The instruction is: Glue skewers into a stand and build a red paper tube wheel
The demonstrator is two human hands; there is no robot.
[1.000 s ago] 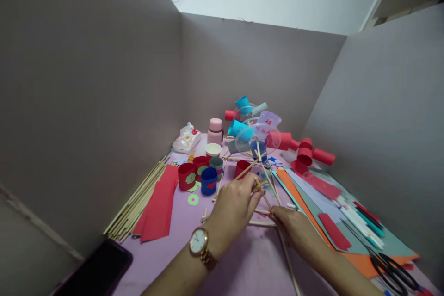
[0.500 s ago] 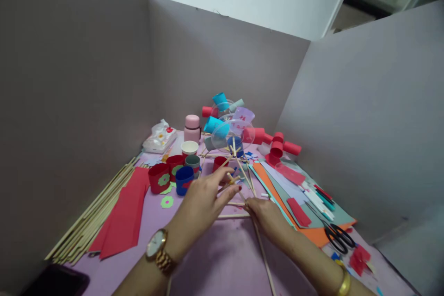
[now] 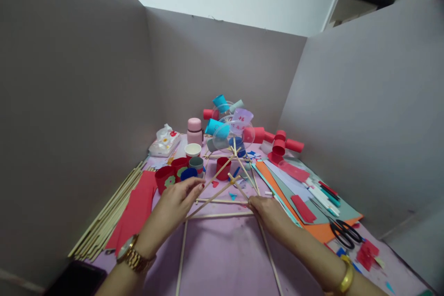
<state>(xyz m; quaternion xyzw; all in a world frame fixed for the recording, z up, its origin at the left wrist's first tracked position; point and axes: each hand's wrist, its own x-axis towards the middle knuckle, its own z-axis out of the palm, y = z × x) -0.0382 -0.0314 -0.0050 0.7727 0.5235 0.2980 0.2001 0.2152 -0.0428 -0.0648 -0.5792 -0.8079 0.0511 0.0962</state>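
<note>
A frame of thin wooden sticks (image 3: 222, 215) stands on the pink tabletop, with two A-shaped ends whose sticks cross at the top. My right hand (image 3: 268, 210) is closed around its right side, where a slanted stick meets the lower bars. To the left of the frame is my left hand (image 3: 176, 200), its fingers stretched toward the slanted sticks and nothing visible in them. Behind the frame stands a pinwheel-like piece with clear discs (image 3: 222, 138) and coloured paper cups, among them a light blue cup (image 3: 217, 127) and a lilac cup (image 3: 242, 121).
Red paper-wrapped cups (image 3: 163, 178), a pink flask (image 3: 194, 132) and a tissue pack (image 3: 165, 142) stand at the left back. A bundle of sticks (image 3: 107, 215) and red paper strips (image 3: 137, 208) lie left. Scissors (image 3: 342, 231), markers (image 3: 324, 199) and coloured sheets lie right.
My left hand has moved left and down, away from the crossed sticks at the near top. My right hand stays on the frame's right side. The view has shifted slightly.
</note>
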